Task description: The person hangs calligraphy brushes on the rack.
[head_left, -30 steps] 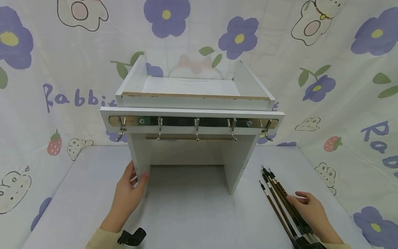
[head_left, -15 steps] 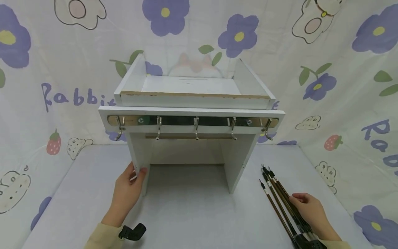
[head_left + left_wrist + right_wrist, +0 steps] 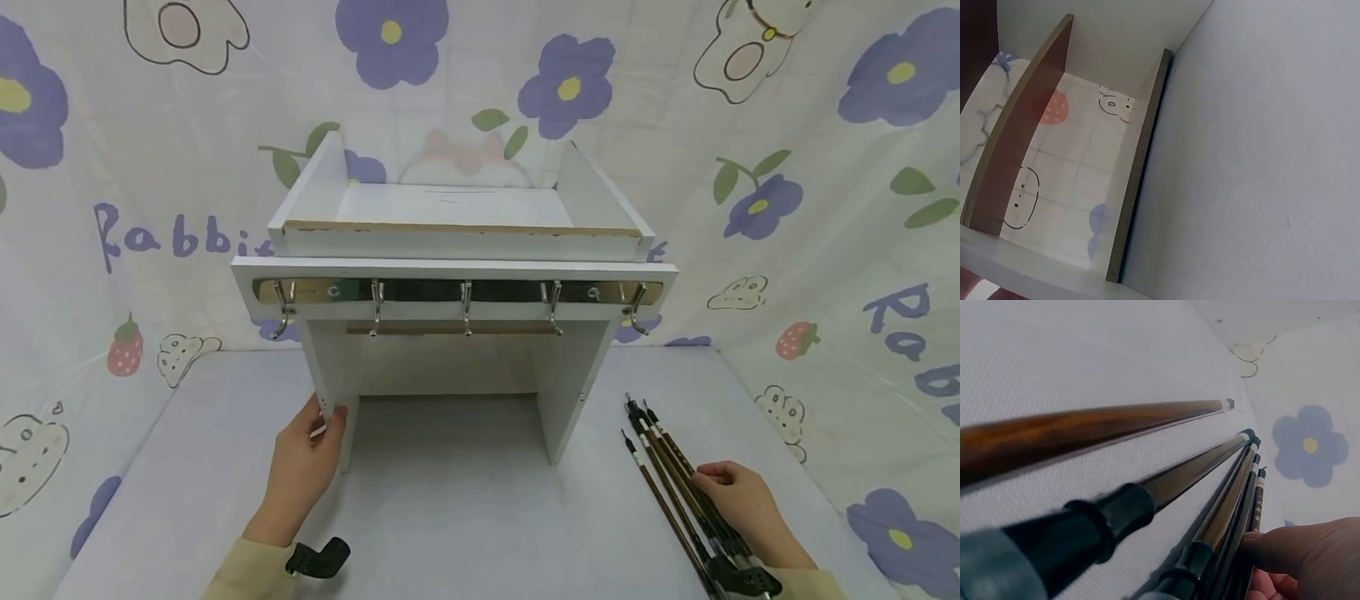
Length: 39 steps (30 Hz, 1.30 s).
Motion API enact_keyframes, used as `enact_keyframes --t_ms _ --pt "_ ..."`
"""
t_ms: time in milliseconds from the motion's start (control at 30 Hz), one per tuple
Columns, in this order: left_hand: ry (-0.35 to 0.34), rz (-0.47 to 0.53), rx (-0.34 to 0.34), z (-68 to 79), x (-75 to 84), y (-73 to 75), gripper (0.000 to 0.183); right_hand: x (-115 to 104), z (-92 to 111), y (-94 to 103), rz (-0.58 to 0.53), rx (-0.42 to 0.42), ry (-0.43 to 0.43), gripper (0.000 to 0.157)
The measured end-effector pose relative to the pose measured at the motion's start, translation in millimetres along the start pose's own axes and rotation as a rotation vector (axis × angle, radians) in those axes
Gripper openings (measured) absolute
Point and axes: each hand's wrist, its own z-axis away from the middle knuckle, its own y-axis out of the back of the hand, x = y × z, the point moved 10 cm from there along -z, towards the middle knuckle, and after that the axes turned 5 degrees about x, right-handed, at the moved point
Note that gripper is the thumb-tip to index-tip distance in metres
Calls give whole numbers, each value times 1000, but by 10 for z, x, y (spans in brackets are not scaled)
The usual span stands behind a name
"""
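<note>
A white shelf rack with a row of metal hooks across its front stands on the table. My left hand grips the lower front edge of its left side panel, thumb on the inner side and fingers outside. In the left wrist view only the panels show, not the hand. Several calligraphy brushes lie to the right of the rack, loops pointing away from me. My right hand pinches the rightmost of the bunch, thumb on the handle and fingers curled underneath.
One brush lies slightly apart on the left of the bunch. The white table meets a patterned cloth backdrop at the back and right. A black wrist camera sticks out from my left sleeve.
My left thumb has drawn in against the side panel, and the hand now holds it more closely. The head view has shifted slightly. Rack, brushes and right hand stay nearly in place.
</note>
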Motion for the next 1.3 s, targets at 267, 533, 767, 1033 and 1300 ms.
enact_keyframes --t_ms 267,533,767,1033,1300 --pt "6 16 -7 -21 21 -17 48 -7 -5 34 1 7 11 45" --pt "25 13 -29 -18 -32 -71 51 21 4 49 17 -21 5 42" --pt "20 18 -35 -10 -18 -85 49 20 60 221 28 -10 21 46" --pt "32 11 -23 -9 -10 -29 47 -253 176 509 32 21 87 54" --pt "62 7 -33 3 -32 -20 50 -660 365 654 -53 78 180 56"
